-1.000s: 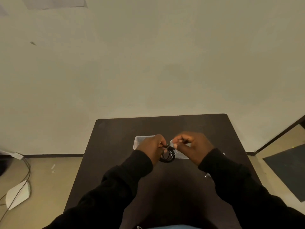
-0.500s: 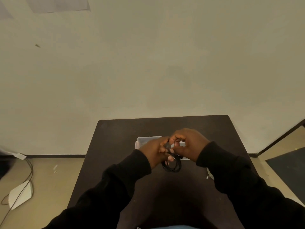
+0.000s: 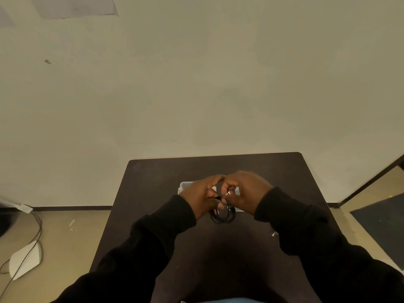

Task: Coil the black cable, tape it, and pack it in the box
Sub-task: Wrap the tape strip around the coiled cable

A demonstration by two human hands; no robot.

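A small coil of black cable (image 3: pixel 223 216) hangs just above the dark table (image 3: pixel 153 193), held at its top by both hands. My left hand (image 3: pixel 200 196) pinches the coil's upper left side. My right hand (image 3: pixel 246 192) presses against the left one, its fingertips closed on the top of the coil, where a small pale glint shows; whether that is tape I cannot tell. Behind the hands a clear plastic box (image 3: pixel 185 186) lies on the table, mostly hidden by them.
A small shiny object (image 3: pixel 274 234) lies on the table beside my right sleeve. On the floor at the left are a white flat object (image 3: pixel 25 260) and thin cables (image 3: pixel 37 228). A plain wall stands behind the table.
My hands have closed together over the top of the coil and shifted slightly right. The coil now hangs lower below the fingers.
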